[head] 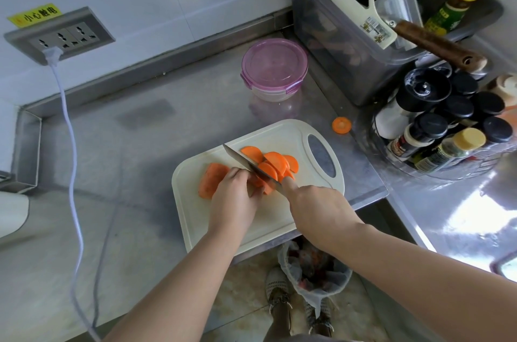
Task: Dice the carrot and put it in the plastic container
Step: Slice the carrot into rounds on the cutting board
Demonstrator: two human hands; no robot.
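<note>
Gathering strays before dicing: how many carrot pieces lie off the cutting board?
1: a round carrot slice on the steel counter, between the cutting board and the spice rack. Others may be hidden.

Orange carrot (275,164) on a cream-white cutting board (195,218) with a grey oval grip, under a silver-grey knife (242,161). Clear plastic container (274,67) with a translucent pink-violet lid, on a dull grey steel counter (140,131). Yellow label (35,14) with dark characters above a grey socket strip (60,35), black-capped spice jars (458,109), and shoes (277,288) seemingly speckled white and dark.
</note>
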